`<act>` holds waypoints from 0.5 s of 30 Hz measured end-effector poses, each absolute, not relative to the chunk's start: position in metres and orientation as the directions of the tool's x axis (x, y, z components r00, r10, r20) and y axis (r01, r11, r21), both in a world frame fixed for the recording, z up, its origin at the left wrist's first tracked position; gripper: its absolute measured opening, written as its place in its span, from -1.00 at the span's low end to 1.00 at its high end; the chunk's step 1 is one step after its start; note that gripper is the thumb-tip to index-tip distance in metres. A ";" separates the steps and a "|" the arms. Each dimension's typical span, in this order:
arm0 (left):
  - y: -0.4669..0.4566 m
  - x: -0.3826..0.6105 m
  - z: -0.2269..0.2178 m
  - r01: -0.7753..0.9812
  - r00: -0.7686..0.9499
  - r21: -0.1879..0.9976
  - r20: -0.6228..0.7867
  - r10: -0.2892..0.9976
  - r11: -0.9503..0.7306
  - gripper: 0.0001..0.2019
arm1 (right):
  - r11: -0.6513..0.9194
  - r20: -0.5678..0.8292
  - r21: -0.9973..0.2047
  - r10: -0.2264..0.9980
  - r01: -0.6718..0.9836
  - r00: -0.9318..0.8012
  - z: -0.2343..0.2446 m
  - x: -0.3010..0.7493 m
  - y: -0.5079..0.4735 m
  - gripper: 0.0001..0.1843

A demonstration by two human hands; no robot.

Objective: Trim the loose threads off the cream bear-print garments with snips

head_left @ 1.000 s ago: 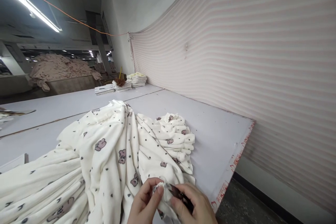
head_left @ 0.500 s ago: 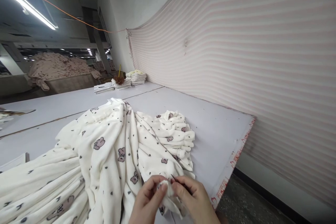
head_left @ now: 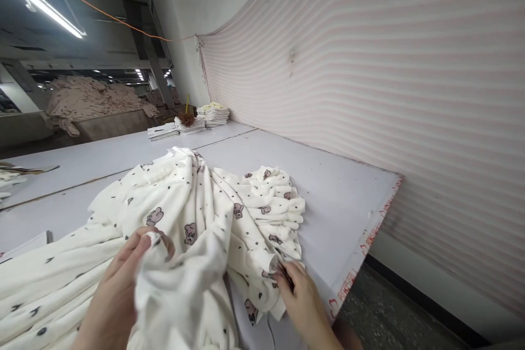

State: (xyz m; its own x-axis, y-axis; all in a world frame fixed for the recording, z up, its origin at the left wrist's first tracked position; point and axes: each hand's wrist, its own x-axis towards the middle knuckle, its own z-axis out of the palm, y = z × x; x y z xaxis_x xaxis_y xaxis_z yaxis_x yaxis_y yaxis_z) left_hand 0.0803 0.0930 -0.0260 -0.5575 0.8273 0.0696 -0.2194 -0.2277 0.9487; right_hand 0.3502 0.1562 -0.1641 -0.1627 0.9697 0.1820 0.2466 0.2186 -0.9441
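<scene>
White fleecy fabric [head_left: 172,191] printed with brown bears and small dark marks lies bunched over the table. On the left, my left hand [head_left: 123,270] pinches an edge of it between thumb and fingers, and the lifted part hangs blurred below. My right hand [head_left: 301,295] is closed around a small dark pointed tool [head_left: 287,278], mostly hidden by the fingers. Its fingertips are beside a rolled edge of the fabric's right part; whether they also grip the cloth I cannot tell.
The pale table [head_left: 340,186] has a right edge taped with red print. Folded white stacks [head_left: 213,115] stand at its far end. A striped cloth sheet [head_left: 361,65] hangs along the right side. Behind is a big heap of pinkish fabric [head_left: 94,98].
My hands were together at the fabric's near edge. The left has moved left and up, pulling a piece of cloth with it. The right has stayed near its place.
</scene>
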 end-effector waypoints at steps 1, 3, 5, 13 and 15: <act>0.092 0.088 -0.028 -0.216 -0.536 0.951 0.073 0.841 -0.220 -0.69 | 0.209 0.173 -0.954 0.969 0.214 -0.174 -0.160 0.348 0.163 -0.82; 0.094 0.105 -0.034 -0.153 -0.452 0.974 0.080 0.888 -0.166 -0.71 | 0.183 0.154 -0.971 0.971 0.153 -0.184 -0.147 0.342 0.170 -0.76; 0.100 0.123 -0.044 0.007 -0.319 1.000 0.031 0.947 -0.030 -0.67 | 0.166 0.143 -0.982 0.967 0.091 -0.212 -0.134 0.334 0.167 -0.73; 0.120 0.147 -0.078 0.567 -0.011 0.823 0.000 1.000 0.006 -0.81 | 0.072 0.067 -0.997 0.981 0.021 -0.183 -0.149 0.329 0.137 -0.77; 0.116 0.144 -0.078 0.535 -0.099 0.845 0.087 0.991 -0.021 -0.79 | 0.086 0.079 -0.991 0.995 0.104 -0.062 -0.163 0.329 0.140 -0.62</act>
